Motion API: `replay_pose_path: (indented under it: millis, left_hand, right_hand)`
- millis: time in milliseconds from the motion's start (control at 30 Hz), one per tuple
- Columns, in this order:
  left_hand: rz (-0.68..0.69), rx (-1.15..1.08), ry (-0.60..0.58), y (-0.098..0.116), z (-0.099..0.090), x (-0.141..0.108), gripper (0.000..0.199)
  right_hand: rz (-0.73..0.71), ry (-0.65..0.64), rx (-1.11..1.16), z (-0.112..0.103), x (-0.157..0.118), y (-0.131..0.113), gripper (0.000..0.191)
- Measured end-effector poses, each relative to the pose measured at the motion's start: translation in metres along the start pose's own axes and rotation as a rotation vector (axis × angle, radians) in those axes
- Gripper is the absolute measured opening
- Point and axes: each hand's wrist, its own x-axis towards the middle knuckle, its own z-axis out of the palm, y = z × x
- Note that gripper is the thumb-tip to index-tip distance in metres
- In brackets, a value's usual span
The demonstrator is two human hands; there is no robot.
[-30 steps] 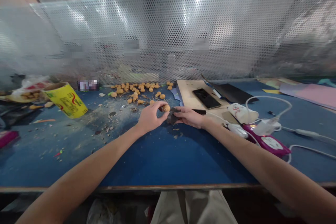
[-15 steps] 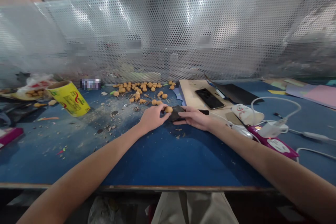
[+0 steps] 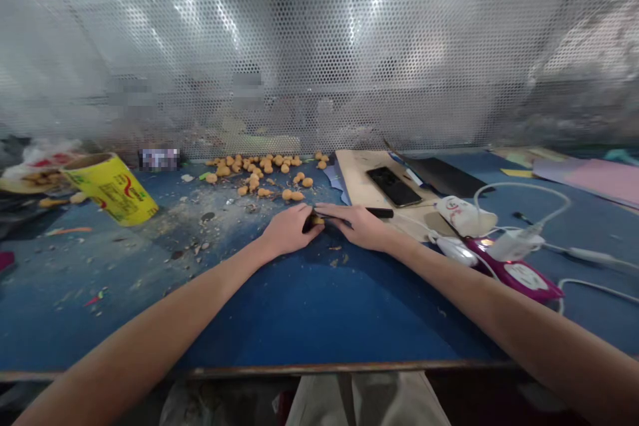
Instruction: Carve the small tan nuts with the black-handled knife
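My left hand (image 3: 288,229) grips a small tan gourd (image 3: 316,220), mostly hidden by the fingers, low over the blue table. Close against it, my right hand (image 3: 363,226) has its fingers stretched flat together over the gourd. A dark edge shows beneath those fingers, likely the black sheet like sandpaper held earlier; most of it is hidden. Just behind the right hand lies a black handle (image 3: 380,212). Beyond the left hand several loose small gourds (image 3: 264,165) are spread in a pile.
A yellow tape roll (image 3: 114,190) leans at left near a plastic bag (image 3: 40,170). To the right lie a phone (image 3: 394,186) on cardboard (image 3: 352,176), a black sheet (image 3: 444,176), a paper cup (image 3: 466,215) and a purple power strip (image 3: 532,279) with white cables. Perforated metal (image 3: 319,46) closes the back.
My right hand has moved left, onto the gourd, with its fingers now flat over it. The gourd and dark sheet, plainly visible before, are now mostly covered. The view has shifted slightly.
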Motion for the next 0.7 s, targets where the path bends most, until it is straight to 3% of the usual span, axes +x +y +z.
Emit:
replay_pose_path:
  millis: [200, 400, 700]
  left_hand:
    - [-0.052, -0.039, 0.036, 0.002, -0.007, -0.001, 0.031]
    - [0.048, -0.006, -0.03, 0.004, -0.011, -0.003, 0.039]
    - [-0.098, -0.292, -0.044, 0.001, -0.006, -0.001, 0.044]
  right_hand:
    - [-0.042, -0.057, -0.016, -0.007, -0.004, 0.002, 0.04]
    - [-0.035, -0.046, -0.044, -0.011, -0.007, -0.004, 0.038]
    - [-0.081, -0.151, -0.041, -0.017, -0.007, -0.006, 0.037]
